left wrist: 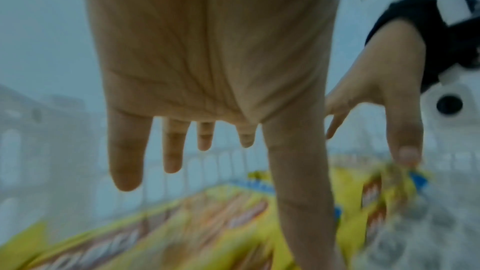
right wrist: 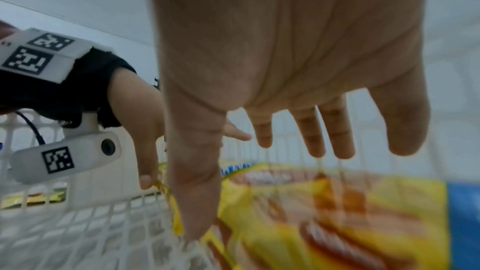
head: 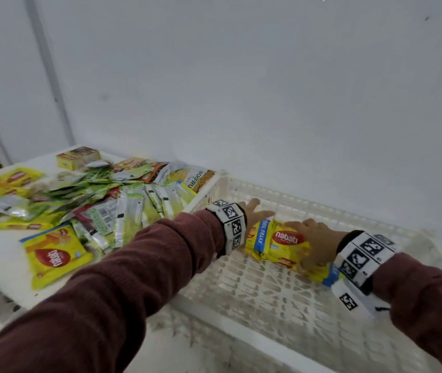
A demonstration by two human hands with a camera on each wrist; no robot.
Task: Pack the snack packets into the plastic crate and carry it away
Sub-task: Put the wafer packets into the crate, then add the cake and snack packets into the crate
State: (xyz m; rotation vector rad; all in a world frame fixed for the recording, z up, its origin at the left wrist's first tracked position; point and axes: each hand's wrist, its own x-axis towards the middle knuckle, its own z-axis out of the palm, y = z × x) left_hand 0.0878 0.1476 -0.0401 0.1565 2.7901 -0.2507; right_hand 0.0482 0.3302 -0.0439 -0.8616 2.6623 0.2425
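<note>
The white plastic crate (head: 262, 297) stands on the right with a short stack of yellow Nabati packets (head: 281, 242) lying on its lattice floor. My left hand (head: 254, 215) hovers at the stack's left end with its fingers spread and straight. At the other end, my right hand (head: 314, 236) lies over the stack. In the left wrist view the left hand (left wrist: 207, 58) has straight fingers above the packets (left wrist: 182, 223). The right wrist view shows the right hand (right wrist: 285, 48) stretched flat over the packets (right wrist: 337, 223), its thumb tip at their edge near the crate floor (right wrist: 91, 233).
A loose pile of green and yellow snack sachets (head: 93, 205) covers the white table left of the crate. A single Nabati packet (head: 55, 254) lies at its near edge. A small yellow box (head: 78, 157) sits at the back. A white wall rises just behind.
</note>
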